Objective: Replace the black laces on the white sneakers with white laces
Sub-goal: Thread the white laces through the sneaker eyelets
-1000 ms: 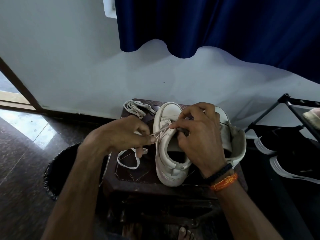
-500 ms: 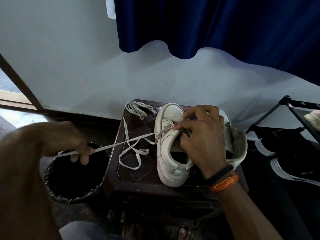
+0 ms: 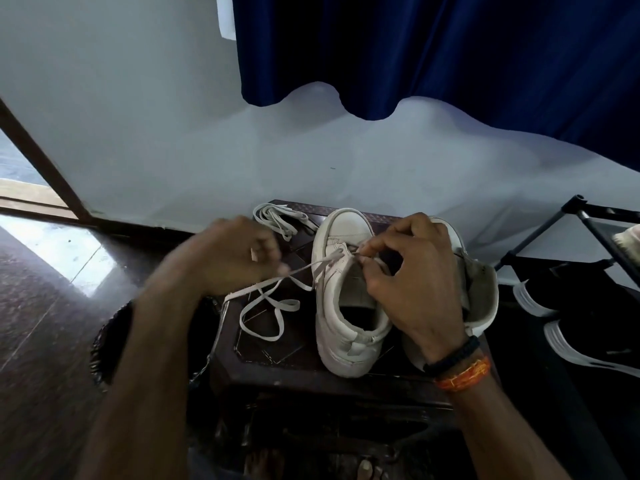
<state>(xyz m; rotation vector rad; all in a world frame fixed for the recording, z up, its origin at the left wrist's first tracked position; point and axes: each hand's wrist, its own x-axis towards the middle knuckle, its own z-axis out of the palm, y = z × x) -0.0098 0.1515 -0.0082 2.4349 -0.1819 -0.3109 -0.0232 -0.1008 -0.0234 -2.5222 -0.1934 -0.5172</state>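
A white sneaker [image 3: 343, 299] stands on a dark wooden stool [image 3: 277, 355], toe toward the wall. My right hand [image 3: 412, 285] rests over its tongue, with thumb and forefinger pinching a white lace [image 3: 277, 282] at the upper eyelets. That lace runs left from the eyelet and lies in slack loops on the stool. My left hand [image 3: 235, 258] is motion-blurred, fingers curled just above the lace; whether it grips the lace is unclear. The second white sneaker [image 3: 483, 296] sits behind my right hand, mostly hidden. A spare bundle of white lace [image 3: 277, 220] lies at the stool's back edge.
A black bin [image 3: 104, 341] stands on the floor left of the stool. A black shoe rack [image 3: 595, 230] with dark shoes [image 3: 554, 306] is at the right. White wall and blue curtain [image 3: 433, 53] are behind. Bare toes [image 3: 363, 467] show below the stool.
My left hand pulled the lace far out to the left over the bin, then swung back toward the sneaker. The lace has gone slack. My right hand stayed at the eyelets.
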